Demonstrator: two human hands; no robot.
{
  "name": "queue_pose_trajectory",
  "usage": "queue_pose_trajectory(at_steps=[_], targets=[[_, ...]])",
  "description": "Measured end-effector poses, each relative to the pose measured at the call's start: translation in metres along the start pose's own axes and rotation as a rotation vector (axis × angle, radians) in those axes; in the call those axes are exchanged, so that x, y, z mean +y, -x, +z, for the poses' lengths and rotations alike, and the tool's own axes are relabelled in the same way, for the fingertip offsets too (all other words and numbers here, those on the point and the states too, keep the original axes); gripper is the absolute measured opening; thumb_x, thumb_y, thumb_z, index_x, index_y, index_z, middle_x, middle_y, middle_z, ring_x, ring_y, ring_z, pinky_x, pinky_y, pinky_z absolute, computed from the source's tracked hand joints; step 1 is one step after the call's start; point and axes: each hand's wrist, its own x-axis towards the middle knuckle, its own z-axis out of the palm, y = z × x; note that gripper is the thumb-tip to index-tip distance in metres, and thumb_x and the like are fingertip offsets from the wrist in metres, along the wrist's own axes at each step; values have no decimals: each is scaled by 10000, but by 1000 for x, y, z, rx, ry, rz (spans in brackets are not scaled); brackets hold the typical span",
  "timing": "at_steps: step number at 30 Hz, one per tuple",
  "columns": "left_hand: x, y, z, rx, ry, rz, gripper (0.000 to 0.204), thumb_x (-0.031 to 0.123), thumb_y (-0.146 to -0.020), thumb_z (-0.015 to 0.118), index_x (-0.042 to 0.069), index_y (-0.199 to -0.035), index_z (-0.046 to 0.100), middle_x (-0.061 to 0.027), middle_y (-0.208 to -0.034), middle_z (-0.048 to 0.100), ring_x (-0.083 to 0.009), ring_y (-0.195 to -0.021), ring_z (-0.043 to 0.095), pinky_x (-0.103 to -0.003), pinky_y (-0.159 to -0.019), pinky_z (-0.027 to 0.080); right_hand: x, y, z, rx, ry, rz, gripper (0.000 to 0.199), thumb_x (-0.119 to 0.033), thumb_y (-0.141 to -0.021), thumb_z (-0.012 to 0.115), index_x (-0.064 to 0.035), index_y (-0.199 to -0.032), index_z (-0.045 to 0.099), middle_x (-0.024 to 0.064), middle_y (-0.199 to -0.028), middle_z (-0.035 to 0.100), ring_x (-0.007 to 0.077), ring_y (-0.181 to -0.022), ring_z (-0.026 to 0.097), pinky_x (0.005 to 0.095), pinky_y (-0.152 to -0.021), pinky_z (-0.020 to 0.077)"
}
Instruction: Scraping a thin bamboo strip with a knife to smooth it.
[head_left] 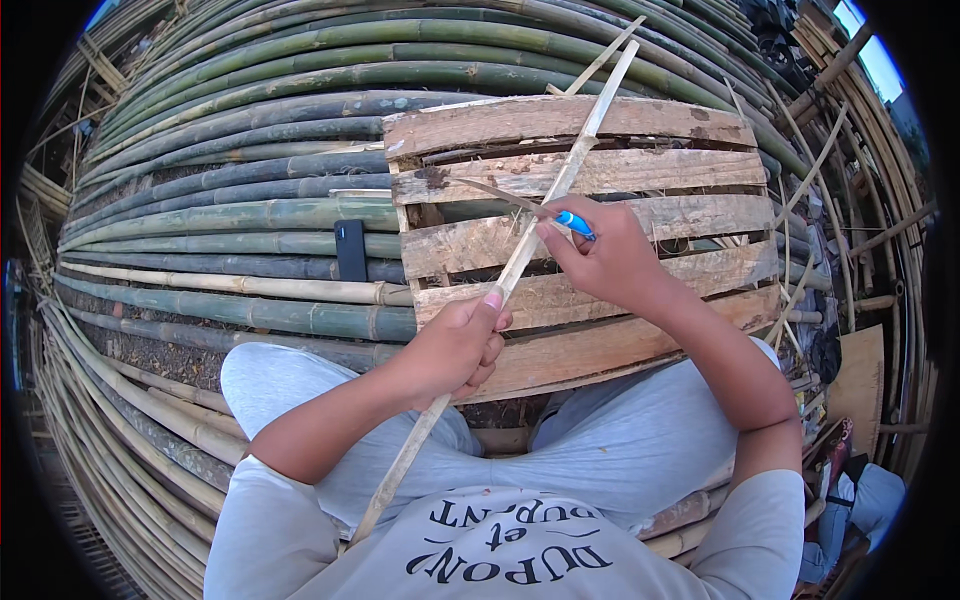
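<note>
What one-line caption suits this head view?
Left hand grips a bamboo strip while right hand works it with a blue-handled knife.

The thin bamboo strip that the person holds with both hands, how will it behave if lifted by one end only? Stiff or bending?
The bamboo strip is long and very thin, so it would probably sag and flex. It looks light: the left hand grips it easily. Being flat, it is unlikely to roll off the wooden pallet.

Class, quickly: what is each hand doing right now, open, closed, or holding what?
Left hand: closed around the bamboo strip.
Right hand: closed on a blue-handled knife, held against the strip.
</note>
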Motion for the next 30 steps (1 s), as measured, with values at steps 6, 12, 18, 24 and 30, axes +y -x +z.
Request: queue_pose_trajectory(at_steps=[6, 12, 18, 24, 30], targets=[[-2, -1, 3, 16, -21, 8, 398, 482, -1059, 277, 131, -910, 393, 44, -613, 294, -57, -440, 243, -240, -359, 199, 11, 4, 9, 49, 72, -263, 148, -190, -845, 696, -106, -965, 713, 113, -649, 653, 284, -560, 648, 374, -522, 503], [-5, -2, 4, 21, -37, 21, 398, 482, -1059, 278, 135, -899, 389, 41, -612, 293, -61, -436, 241, -243, -355, 205, 15, 7, 11, 67, 335, -457, 188, -139, -818, 676, -97, -1001, 662, 69, -626, 639, 252, -540, 647, 370, -472, 486], [-6, -4, 6, 23, -46, 23, 400, 487, -1058, 283, 137, -892, 387, 39, -614, 293, -62, -438, 249, -242, -357, 214, 16, 8, 14, 74, 496, -542, 142, -126, -840, 630, -52, -958, 603, 58, -573, 599, 214, -491, 626, 334, -408, 452], [-1, -3, 5, 26, -45, 6, 403, 492, -1057, 285, 139, -890, 387, 42, -616, 294, -58, -441, 249, -237, -363, 209, 16, 7, 15, 91, 523, -562, 127, -120, -851, 616, -43, -947, 589, 58, -560, 585, 208, -486, 624, 329, -409, 454], [-6, -4, 3, 12, -40, 9, 404, 493, -1056, 282, 143, -881, 383, 47, -612, 293, -51, -440, 245, -229, -358, 200, 29, -4, 3, 145, 463, -415, 164, -148, -837, 685, -66, -962, 617, 72, -622, 631, 248, -527, 639, 358, -471, 484]])
